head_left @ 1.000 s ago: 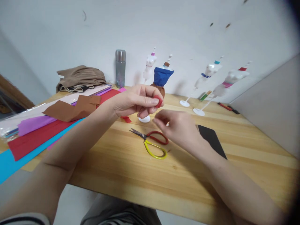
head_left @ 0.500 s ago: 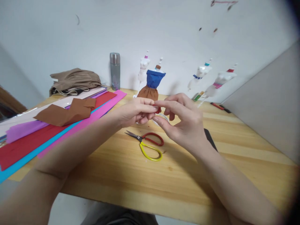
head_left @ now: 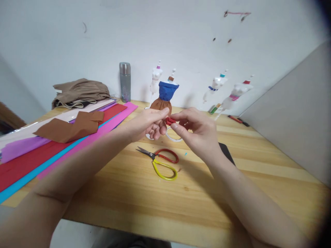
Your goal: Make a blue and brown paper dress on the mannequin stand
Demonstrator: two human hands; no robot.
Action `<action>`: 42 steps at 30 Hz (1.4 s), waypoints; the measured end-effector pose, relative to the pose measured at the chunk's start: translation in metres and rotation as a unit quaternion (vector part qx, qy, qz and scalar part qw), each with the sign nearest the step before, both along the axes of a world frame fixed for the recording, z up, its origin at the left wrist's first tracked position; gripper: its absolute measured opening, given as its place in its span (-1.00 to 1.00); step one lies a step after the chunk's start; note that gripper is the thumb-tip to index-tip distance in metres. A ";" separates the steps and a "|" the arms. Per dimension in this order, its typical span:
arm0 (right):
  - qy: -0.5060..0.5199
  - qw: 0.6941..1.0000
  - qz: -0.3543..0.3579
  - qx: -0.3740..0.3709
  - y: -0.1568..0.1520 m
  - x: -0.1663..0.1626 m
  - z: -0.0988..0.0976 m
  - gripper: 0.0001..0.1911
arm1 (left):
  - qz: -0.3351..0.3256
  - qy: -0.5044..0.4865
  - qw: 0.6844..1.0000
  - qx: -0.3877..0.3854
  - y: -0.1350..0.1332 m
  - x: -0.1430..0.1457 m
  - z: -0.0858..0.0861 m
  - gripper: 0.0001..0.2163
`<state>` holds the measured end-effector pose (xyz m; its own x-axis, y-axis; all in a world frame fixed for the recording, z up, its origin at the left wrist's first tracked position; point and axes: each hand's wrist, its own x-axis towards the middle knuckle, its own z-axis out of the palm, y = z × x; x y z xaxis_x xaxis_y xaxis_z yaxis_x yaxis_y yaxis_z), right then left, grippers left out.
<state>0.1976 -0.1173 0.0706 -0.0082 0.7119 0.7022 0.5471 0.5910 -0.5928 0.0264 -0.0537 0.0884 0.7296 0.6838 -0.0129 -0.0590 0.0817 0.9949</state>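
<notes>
My left hand [head_left: 148, 123] and my right hand [head_left: 196, 132] meet above the wooden table [head_left: 196, 193], both pinching a small red piece of paper [head_left: 170, 121] between their fingertips. Under the hands lies a white ring of tape [head_left: 172, 137], partly hidden. Just behind them stands a small white mannequin wearing a blue and brown paper dress [head_left: 163, 94]. A pair of scissors with one red and one yellow handle [head_left: 160, 161] lies on the table just in front of the hands.
Sheets of coloured paper [head_left: 51, 144] with a brown piece [head_left: 69, 126] lie at the left. Folded tan cloth [head_left: 81, 91] and a grey flask [head_left: 124, 82] stand at the back. Three more white mannequins [head_left: 235, 94] line the wall. A black phone [head_left: 226, 153] lies under my right wrist.
My right hand rose from the table near the scissors and joined the left hand on the red paper. The view has shifted a little, so the mannequins appear lower and further left.
</notes>
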 end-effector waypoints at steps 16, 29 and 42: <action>0.241 0.940 0.115 -0.214 0.007 0.001 0.000 -0.87 | 0.032 0.090 0.986 0.135 -0.001 -0.001 0.002 -0.73; 0.232 0.940 0.108 -0.226 0.009 0.002 -0.001 -0.80 | 0.005 0.089 0.981 0.170 0.003 0.000 -0.003 -0.75; 0.271 0.922 0.127 -0.245 0.008 0.001 0.002 -0.72 | 0.031 0.133 0.971 0.198 -0.001 0.004 -0.002 -0.90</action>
<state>0.1986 -0.1089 0.0726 0.0394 0.9682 0.2472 -0.0280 0.2484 -0.9683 0.0308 -0.0548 0.0866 0.6938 0.7159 0.0780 0.2114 -0.3061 0.9282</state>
